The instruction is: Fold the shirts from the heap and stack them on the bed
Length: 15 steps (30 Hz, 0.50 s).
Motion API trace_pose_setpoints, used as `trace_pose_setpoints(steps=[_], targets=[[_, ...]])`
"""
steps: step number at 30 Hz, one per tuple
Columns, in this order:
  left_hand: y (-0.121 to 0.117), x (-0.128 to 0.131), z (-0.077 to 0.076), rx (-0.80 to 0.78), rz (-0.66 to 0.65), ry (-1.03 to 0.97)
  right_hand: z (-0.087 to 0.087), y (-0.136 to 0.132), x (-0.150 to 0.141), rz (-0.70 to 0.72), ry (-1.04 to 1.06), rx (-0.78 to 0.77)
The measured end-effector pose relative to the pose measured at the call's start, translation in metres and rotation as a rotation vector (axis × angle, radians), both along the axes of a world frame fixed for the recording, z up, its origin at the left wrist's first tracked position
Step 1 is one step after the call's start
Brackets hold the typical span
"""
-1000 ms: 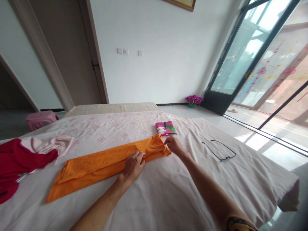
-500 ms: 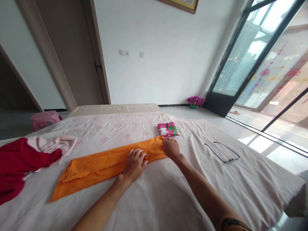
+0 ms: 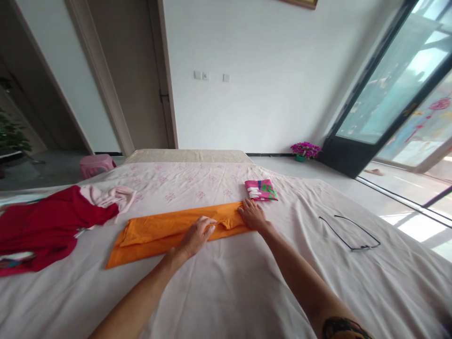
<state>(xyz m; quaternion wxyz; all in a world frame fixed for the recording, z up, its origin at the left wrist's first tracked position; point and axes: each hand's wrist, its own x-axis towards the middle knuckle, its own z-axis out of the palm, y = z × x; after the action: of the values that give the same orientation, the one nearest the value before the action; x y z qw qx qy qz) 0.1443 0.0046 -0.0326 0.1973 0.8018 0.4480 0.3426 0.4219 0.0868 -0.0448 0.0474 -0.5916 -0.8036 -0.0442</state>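
An orange garment [image 3: 151,235], folded into a long strip, lies across the bedsheet in front of me. My left hand [image 3: 197,234] rests on its middle near the lower edge, thumb and forefinger apart beside a small ridge of cloth. On the strip's right end lies my right hand [image 3: 253,215], palm down with the fingers stretched out flat. Just beyond that hand is a small folded pink cloth [image 3: 261,190] with green, blue and white print.
A heap of red clothing [image 3: 45,221] with a pale pink piece [image 3: 109,197] lies to the left. Black-framed glasses [image 3: 363,247] rest on the sheet [image 3: 300,278] at right. Past the bed are a pink stool [image 3: 97,165] and purple flowers [image 3: 305,150].
My right hand has gone from curled at the garment's end to lying flat on it. My left hand's fingers have shifted a little on the cloth. The view has turned left.
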Motion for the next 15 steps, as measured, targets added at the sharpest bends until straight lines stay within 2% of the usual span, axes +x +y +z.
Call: trace_pose_setpoints(steps=[3,5,9,11,15], targets=[[-0.002,-0.060,0.003,0.037,0.150,0.082,-0.003,0.001,0.003,-0.154,0.049,0.079],[-0.008,-0.108,0.003,0.037,0.219,0.196,-0.005,-0.001,0.005,-0.150,0.078,0.060],[-0.028,-0.189,0.000,0.038,0.242,0.383,0.003,-0.014,0.005,-0.111,0.126,0.037],[-0.036,-0.213,-0.004,0.053,0.274,0.420,0.013,-0.023,-0.002,-0.049,0.178,0.058],[-0.045,-0.230,-0.013,0.095,0.383,0.430,0.033,-0.047,-0.030,0.260,0.268,0.000]])
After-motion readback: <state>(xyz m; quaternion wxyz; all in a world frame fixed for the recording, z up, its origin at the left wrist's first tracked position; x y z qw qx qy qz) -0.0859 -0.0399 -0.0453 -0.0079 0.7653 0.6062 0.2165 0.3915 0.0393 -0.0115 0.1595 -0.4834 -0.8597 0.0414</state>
